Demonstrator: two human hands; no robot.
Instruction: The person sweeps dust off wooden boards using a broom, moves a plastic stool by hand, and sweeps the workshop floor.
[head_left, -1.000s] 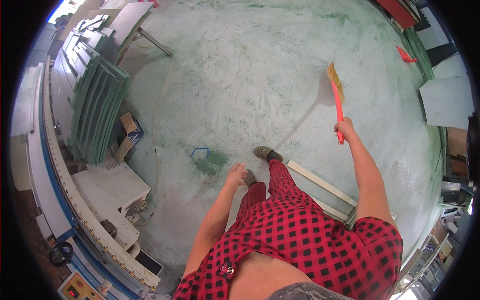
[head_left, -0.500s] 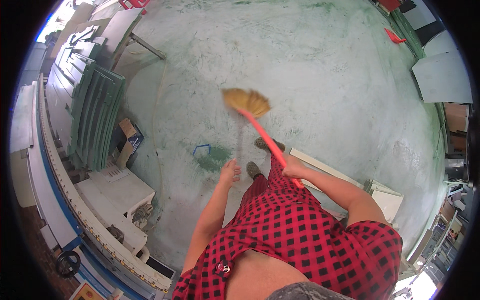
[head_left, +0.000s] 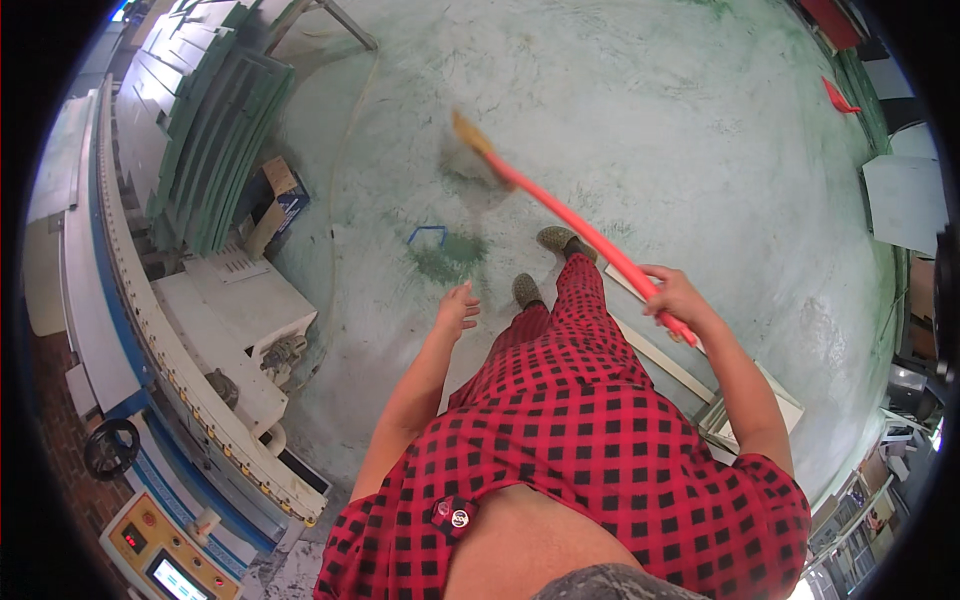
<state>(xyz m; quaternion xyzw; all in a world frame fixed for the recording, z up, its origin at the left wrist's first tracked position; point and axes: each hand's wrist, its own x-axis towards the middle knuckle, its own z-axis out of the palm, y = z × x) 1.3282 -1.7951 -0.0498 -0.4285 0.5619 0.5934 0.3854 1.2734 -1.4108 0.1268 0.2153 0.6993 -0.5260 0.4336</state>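
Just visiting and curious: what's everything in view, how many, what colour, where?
Floor: one, pale green, throughout
Broom: one, red, yellowish bristles, right hand
Bent strip: one, blue, floor, left of centre
Patch: one, dark green, beside strip
Panels: several, grey-green, upper left
Box: one, brown and blue, beside panels
Machine: one, white and blue, left
Handwheel: one, black, lower left
Control panel: one, tan, lower left
Unclear object: one, red, upper right
Bars: two, cream, right
Clutter: uncountable, mixed colours, right edge
Clothing: one outfit, red-black check, lower centre
Shoes: two, spotted olive, centre
Left hand: one, bare, open, centre-left
Right hand: one, bare, gripping broom
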